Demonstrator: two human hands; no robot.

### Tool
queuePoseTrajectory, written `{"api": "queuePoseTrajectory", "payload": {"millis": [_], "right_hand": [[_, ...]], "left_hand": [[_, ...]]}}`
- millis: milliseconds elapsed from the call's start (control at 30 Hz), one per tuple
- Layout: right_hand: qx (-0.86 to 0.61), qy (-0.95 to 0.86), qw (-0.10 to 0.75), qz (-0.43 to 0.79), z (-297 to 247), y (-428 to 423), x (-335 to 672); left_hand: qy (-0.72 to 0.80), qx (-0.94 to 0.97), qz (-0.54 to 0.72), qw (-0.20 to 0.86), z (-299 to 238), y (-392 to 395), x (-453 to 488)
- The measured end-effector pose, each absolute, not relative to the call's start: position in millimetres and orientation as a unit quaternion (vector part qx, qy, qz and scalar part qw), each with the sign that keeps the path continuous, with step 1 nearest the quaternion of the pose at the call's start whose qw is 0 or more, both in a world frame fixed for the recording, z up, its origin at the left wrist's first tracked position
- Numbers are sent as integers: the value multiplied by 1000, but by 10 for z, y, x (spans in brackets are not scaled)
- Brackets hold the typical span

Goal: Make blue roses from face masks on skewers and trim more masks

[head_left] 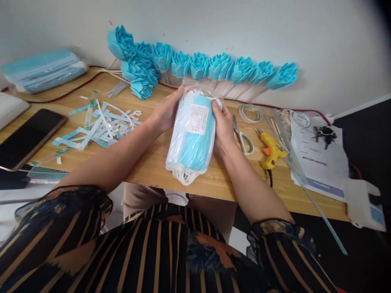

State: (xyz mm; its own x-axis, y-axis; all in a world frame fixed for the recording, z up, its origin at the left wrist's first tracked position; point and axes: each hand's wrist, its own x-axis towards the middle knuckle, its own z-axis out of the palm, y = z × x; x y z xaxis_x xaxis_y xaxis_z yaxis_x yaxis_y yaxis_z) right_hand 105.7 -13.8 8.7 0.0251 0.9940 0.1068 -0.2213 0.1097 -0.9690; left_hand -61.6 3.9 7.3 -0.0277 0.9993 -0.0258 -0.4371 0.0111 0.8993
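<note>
A clear plastic pack of blue and white face masks [192, 134] is held between my two hands, above the front middle of the wooden table. My left hand [168, 108] grips the pack's upper left side, its fingers partly hidden behind it. On the upper right side is my right hand [224, 124], thumb on the front and fingers around the edge. A printed label shows on the pack, and white ear loops bunch at its lower end. Beside my right hand lie scissors [244, 138] and a yellow glue gun [270, 150].
Blue flowers on sticks [200, 66] line the wall. Cut mask scraps [104, 126] lie left, near a phone [30, 136] and another mask pack [45, 71]. Tape rolls [251, 113], papers [317, 150], keys [325, 135] and a cable are on the right.
</note>
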Motion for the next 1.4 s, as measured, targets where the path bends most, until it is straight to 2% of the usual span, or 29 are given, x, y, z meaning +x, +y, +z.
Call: {"api": "queuePoseTrajectory", "payload": {"millis": [233, 400, 700, 900, 1267, 1400], "right_hand": [[-411, -462, 661, 426, 83, 44, 1191], [-419, -421, 692, 411, 110, 62, 1231], [-394, -486, 610, 486, 453, -14, 1336], [-394, -492, 569, 529, 452, 25, 1496], [-364, -363, 783, 350, 333, 393, 1850], [-365, -336, 816, 296, 350, 427, 1951]], "left_hand": [[356, 434, 506, 655, 94, -126, -598], [318, 495, 415, 694, 207, -233, -650], [313, 536, 393, 678, 271, -202, -738], [304, 558, 358, 684, 289, -227, -752], [277, 490, 435, 703, 395, -141, -749], [267, 496, 421, 711, 359, -123, -784]]}}
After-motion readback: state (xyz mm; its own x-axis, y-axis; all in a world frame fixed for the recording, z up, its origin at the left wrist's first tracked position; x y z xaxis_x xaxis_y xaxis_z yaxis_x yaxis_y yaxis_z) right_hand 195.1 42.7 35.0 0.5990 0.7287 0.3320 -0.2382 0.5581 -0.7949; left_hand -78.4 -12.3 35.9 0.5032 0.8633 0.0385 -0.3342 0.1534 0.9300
